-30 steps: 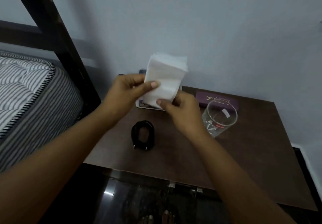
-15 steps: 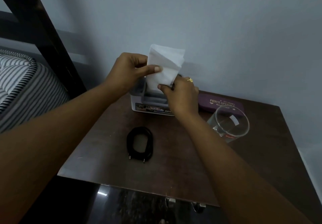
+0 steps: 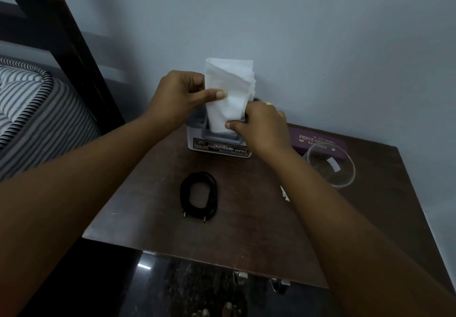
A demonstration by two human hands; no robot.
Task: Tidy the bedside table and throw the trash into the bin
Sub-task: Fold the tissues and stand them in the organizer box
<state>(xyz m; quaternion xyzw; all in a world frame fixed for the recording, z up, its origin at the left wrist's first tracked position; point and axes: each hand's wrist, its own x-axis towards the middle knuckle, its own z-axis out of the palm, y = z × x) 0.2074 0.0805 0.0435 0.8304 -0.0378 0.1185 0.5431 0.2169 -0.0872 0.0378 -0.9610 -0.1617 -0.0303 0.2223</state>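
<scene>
While the left hand [image 3: 177, 97] pinches the napkins [image 3: 229, 87] above the holder [image 3: 217, 147] and the right hand [image 3: 261, 126] grips their lower edge, both should push straight down, evenly.

Dark wooden bedside table [image 3: 246, 230] against a pale wall, viewed from above. Left hand [image 3: 180, 99] pinching a folded stack of white tissues [image 3: 229, 94] upright by its left edge; right hand [image 3: 259, 126] — gold ring on one finger — pinching its lower right corner, the bottom end inside a grey-and-white holder [image 3: 217, 147] marked OPEL. Coiled black cable [image 3: 199, 193] nearer the front edge. At right, purple spectacle case [image 3: 318, 141] by the wall, clear glass [image 3: 330, 166] just before it. Striped mattress [image 3: 32, 109] and dark bed post [image 3: 69, 38] at left.
</scene>
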